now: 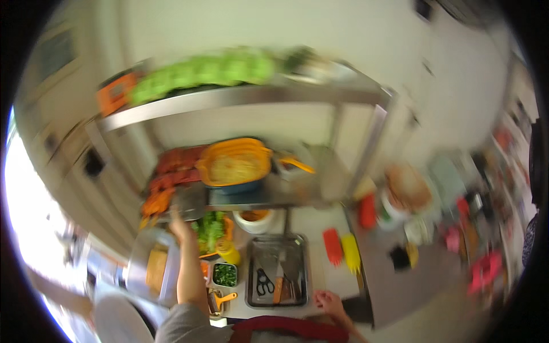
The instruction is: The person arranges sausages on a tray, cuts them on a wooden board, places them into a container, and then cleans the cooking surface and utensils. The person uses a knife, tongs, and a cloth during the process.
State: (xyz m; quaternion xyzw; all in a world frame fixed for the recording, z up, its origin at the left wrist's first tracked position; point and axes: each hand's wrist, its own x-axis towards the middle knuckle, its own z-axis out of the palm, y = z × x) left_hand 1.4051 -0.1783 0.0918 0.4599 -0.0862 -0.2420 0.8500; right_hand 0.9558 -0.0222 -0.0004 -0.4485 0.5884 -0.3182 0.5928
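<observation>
My left hand (179,224) reaches up to the front edge of the lower shelf, beside a dark see-through container or lid (190,201). Blur hides whether the fingers grip it. Orange and red food pieces (158,201), perhaps skewers, lie left of that hand. My right hand (329,303) hovers low at the counter's front edge, its fingers loosely bent and slightly apart, with nothing visible in them. Between my arms lies a metal tray (253,257) holding black-handled scissors (264,283), a wooden-handled tool (279,289) and a spatula-like blade (290,266).
An orange basket (208,169) of pale food stands on the shelf (291,198). Beneath are leafy greens (210,231), a white tub (253,225), a yellow bottle (228,252), chopped greens (224,274) and a yellow-handled peeler (223,299). Red (331,245) and yellow (351,253) bottles lie right.
</observation>
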